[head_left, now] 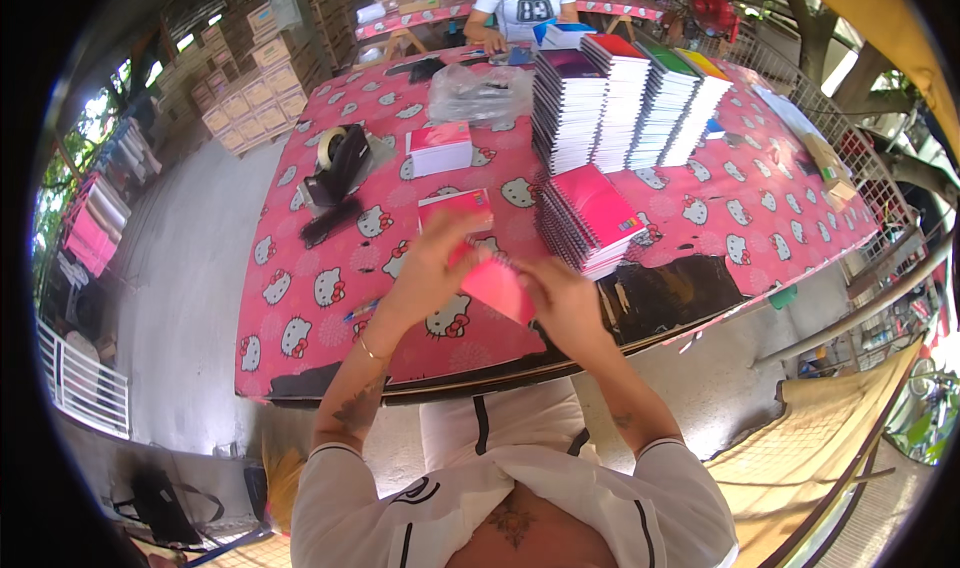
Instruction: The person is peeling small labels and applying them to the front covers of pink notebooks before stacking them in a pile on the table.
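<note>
Loose white shirt — left hand, right hand round a pink, perhaps spiral notebook.

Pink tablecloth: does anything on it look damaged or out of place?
Yes, the pink tablecloth looks damaged. Along the near edge, to the right of the person's right hand, a ragged-edged patch is missing, baring a dark surface. A smaller dark strip shows near the left corner. Both interrupt the printed pattern.
</note>
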Available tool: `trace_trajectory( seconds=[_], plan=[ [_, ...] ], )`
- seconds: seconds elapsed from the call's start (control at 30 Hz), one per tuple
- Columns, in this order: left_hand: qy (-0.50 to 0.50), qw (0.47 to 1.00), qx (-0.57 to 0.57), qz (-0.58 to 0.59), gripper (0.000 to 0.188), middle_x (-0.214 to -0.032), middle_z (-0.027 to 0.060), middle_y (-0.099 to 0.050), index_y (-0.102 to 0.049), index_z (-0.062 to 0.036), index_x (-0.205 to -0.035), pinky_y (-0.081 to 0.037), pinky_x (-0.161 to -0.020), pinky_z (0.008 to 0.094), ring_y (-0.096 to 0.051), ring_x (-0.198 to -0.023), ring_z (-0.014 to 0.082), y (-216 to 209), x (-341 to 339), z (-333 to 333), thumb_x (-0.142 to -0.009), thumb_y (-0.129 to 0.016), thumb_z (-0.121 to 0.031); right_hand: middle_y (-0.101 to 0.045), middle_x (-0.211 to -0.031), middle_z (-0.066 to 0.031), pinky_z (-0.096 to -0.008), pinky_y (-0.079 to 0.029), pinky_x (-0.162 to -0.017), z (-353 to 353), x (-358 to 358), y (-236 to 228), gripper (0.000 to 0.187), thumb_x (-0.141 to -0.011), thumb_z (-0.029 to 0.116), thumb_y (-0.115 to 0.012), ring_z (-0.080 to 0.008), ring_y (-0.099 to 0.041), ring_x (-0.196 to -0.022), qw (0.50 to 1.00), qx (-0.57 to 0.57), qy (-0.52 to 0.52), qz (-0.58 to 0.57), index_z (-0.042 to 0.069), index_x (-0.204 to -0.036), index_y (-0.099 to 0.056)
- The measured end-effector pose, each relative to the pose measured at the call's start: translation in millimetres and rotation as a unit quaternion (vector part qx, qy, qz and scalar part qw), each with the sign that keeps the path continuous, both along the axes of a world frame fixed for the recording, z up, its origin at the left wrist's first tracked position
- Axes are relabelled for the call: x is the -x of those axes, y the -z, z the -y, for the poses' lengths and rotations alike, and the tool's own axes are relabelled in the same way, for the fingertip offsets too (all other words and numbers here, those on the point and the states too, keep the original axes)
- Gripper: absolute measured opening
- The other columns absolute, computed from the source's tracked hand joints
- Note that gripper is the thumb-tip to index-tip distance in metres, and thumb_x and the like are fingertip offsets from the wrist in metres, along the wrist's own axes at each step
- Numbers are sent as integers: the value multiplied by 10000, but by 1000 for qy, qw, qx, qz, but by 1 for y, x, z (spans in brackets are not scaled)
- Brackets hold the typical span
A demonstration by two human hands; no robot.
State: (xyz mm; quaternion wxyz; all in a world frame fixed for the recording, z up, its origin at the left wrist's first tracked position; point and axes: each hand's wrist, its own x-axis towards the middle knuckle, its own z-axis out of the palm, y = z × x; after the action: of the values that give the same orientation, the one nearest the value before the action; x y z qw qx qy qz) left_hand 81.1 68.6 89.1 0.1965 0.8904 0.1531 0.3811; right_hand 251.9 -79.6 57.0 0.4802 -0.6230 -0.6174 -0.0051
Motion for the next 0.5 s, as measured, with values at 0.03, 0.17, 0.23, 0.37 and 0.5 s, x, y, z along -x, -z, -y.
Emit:
trace_trajectory(
  seconds=[0.03,0.17,0.23,0.37,0.5],
  plan=[
    [-14,996,26,88,444,-1089,102,-699,-600,-66,-1331,-538,-832,319,-679,-955,225,-19,-14,4,-901,-709,-72,-714,-954,-133,-362,-554,-671,6,-8,-19,238,-888,48,-682,-286,-708,-785,998,-21,13,-55,55,-1124,-704],
    [124,953,234,148,385,-1001,121,-690,-647,-65,-1273,-532,-823,362,-670,-900,270,-39,-91,-8,-899,-717,-121,-739,-909,-173,-312,-540,-663,19,-45,-68,223,-904,31,-698,-204,-712,-727,982,-44,121,-139,-9,-1123,-719],
    [94,975,134,148,333,-1029,137,-696,-676,-53,-1229,-531,-830,358,-675,-912,280,-38,-139,-18,-907,-709,-132,-744,-877,-171,-335,-547,-665,15,-73,-78,204,-907,78,-692,-250,-728,-729,979,-38,174,-100,10,-1096,-733],
    [28,1000,11,3,285,-1092,171,-709,-719,-47,-1150,-527,-859,382,-681,-962,321,-16,-202,-37,-919,-691,-212,-742,-890,-166,-403,-549,-709,1,-139,-45,194,-910,141,-684,-325,-710,-751,974,28,220,-36,28,-1057,-743],
    [15,1000,-5,11,286,-992,193,-694,-739,-58,-1095,-522,-818,467,-669,-908,373,15,-210,-51,-925,-661,-274,-728,-930,-162,-454,-531,-777,-6,-149,-16,180,-903,187,-698,-361,-681,-867,966,-13,248,66,48,-1003,-752]
  ],
)
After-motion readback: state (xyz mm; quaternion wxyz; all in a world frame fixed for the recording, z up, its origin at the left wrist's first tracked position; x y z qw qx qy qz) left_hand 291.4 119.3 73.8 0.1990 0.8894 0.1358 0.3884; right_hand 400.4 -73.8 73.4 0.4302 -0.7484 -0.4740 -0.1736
